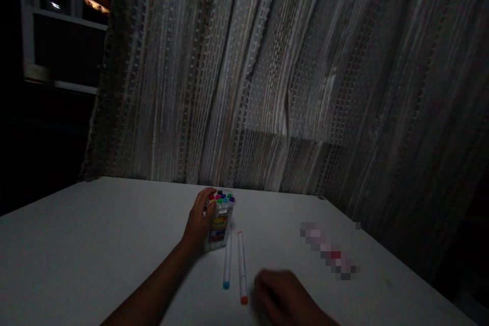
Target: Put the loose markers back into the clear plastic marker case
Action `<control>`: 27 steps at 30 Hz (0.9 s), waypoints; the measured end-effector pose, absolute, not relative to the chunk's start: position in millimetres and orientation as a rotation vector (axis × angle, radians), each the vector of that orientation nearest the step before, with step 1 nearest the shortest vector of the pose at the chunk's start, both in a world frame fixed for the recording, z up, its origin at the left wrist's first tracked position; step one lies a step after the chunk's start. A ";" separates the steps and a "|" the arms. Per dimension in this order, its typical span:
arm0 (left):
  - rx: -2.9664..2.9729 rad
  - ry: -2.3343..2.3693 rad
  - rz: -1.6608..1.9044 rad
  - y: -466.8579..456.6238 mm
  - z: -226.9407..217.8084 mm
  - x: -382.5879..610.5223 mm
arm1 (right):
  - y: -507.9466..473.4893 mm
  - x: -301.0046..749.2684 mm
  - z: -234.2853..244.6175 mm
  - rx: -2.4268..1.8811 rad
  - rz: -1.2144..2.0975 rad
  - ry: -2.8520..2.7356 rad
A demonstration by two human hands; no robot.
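A clear plastic marker case (pixel 218 226) stands on the white table, with coloured marker ends showing at its top and a printed label on its front. My left hand (pixel 199 216) grips it from the left side, thumb at the front and fingers behind. In front of the case lie two white markers, a blue-ended marker (pixel 227 265) and an orange-ended marker (pixel 242 270), side by side and apart. Just right of the orange-ended one is my right hand (pixel 284 295), its fingers bent downward. Motion smears it and hides what, if anything, is in its grasp.
The white table (pixel 114 244) reaches back to a patterned grey curtain (pixel 244 86). At the right lies a pixelated pinkish, elongated item (pixel 328 249). A dark window (pixel 69 41) with light reflections is at the upper left.
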State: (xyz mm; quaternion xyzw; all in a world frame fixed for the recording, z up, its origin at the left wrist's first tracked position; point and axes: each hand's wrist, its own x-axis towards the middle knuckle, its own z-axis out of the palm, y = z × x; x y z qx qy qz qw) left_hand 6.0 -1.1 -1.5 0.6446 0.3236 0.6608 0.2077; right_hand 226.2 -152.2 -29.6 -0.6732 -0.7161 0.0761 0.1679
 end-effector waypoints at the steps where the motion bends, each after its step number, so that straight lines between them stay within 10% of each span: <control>1: 1.801 0.919 1.834 -0.9 -2.0 5.9 | -126.3 216.2 -15.9 -1.850 0.192 -2.170; 27: 1.722 1.262 1.673 -2.3 -5.9 -0.2 | 5.3 182.1 -44.4 -1.913 0.130 -2.069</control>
